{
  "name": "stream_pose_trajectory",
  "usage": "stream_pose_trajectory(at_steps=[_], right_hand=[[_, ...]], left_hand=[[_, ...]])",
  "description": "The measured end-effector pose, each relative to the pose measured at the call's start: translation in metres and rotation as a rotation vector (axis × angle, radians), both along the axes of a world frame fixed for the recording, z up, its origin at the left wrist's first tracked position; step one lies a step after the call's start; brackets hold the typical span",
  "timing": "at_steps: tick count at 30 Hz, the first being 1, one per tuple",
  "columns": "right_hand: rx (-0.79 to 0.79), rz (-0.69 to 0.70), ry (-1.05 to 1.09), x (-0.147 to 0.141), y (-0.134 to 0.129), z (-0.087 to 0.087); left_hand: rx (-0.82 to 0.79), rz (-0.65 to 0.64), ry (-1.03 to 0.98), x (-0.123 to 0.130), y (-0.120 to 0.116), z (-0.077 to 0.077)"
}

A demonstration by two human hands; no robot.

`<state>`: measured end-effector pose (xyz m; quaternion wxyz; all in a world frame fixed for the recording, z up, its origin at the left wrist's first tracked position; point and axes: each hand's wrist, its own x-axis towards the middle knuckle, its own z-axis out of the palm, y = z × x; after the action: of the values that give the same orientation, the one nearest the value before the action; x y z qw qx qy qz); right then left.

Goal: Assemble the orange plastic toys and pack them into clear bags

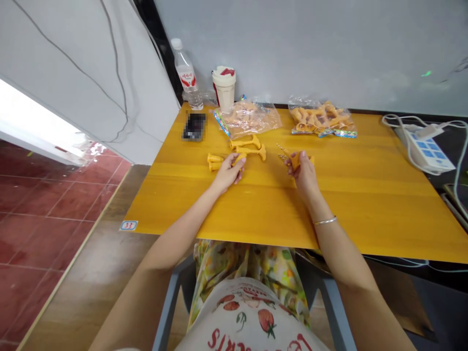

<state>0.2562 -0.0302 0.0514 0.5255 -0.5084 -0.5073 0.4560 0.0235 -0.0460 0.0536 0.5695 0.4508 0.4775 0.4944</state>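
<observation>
My left hand (229,171) is closed on a yellow plastic piece (240,159), whose full shape my fingers hide. Beside it on the table, two yellow flared-end pieces (215,158) poke out to the left. Just beyond lie yellow T-ended plastic pieces (252,142). Further right, my right hand (302,170) grips an orange-yellow plastic piece (295,161) between thumb and fingers. Thin, shiny, beaded-looking strips (281,151) stick out leftward from that hand; what they are I cannot make out. A gap of table separates the two hands.
Along the back of the yellow table (175,195) are a water bottle (188,80), a lidded cup (224,90), a pixelated dark object (194,126) and two clear bags (256,117) of similar pieces. A power strip (427,148) with white cables sits at right.
</observation>
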Motion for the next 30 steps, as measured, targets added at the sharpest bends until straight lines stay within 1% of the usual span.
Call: stream_pose_trajectory(at_steps=[1,3,4,5,6,7,9,10,11,12,13,16,17,18,19,23,27,29,30], right_hand=[[0.002,0.069,-0.003,-0.003,-0.002,0.001],[0.009,0.260,-0.036,-0.011,-0.009,0.003],[0.013,0.334,-0.055,-0.014,-0.012,0.005],[0.022,0.365,-0.076,-0.015,-0.014,0.006],[0.039,0.339,-0.098,-0.014,-0.014,0.007],[0.065,0.258,-0.121,-0.011,-0.013,0.008],[0.120,0.026,-0.168,-0.001,-0.007,0.007],[0.135,-0.071,-0.190,0.004,-0.004,0.006],[0.140,-0.121,-0.211,0.007,-0.002,0.005],[0.137,-0.108,-0.238,0.008,-0.001,0.004],[0.136,-0.032,-0.273,0.007,-0.003,0.004],[0.173,0.357,-0.412,-0.007,-0.014,0.005],[0.185,0.463,-0.444,-0.013,-0.019,0.005],[0.189,0.534,-0.463,-0.018,-0.022,0.006],[0.183,0.572,-0.473,-0.022,-0.025,0.006],[0.152,0.584,-0.493,-0.023,-0.029,0.007],[0.201,0.590,-0.551,-0.018,-0.026,0.006],[0.268,0.545,-0.673,-0.013,-0.025,0.007],[0.304,0.491,-0.774,-0.010,-0.024,0.008]], left_hand=[[0.000,-0.041,0.011,0.002,-0.002,0.001],[-0.002,-0.125,0.035,0.005,-0.004,0.001],[-0.005,-0.139,0.037,0.005,-0.004,0.002],[-0.009,-0.121,0.028,0.004,-0.003,0.002],[-0.011,-0.073,0.009,0.002,-0.002,0.002],[-0.011,-0.008,-0.011,-0.001,0.000,0.002],[-0.003,0.115,-0.038,-0.007,0.005,0.001],[-0.001,0.143,-0.038,-0.010,0.006,0.001],[-0.003,0.141,-0.029,-0.011,0.007,0.001],[-0.006,0.111,-0.010,-0.011,0.006,0.001],[-0.010,0.057,0.018,-0.010,0.005,0.001],[0.015,-0.145,0.133,-0.004,-0.003,0.002],[0.030,-0.195,0.168,-0.002,-0.005,0.002],[0.042,-0.227,0.196,-0.001,-0.006,0.002],[0.048,-0.241,0.217,-0.001,-0.008,0.002],[0.047,-0.237,0.261,-0.002,-0.007,-0.001],[0.090,-0.249,0.290,-0.004,-0.003,-0.008],[0.167,-0.206,0.369,-0.006,-0.002,-0.011],[0.232,-0.158,0.434,-0.008,-0.001,-0.011]])
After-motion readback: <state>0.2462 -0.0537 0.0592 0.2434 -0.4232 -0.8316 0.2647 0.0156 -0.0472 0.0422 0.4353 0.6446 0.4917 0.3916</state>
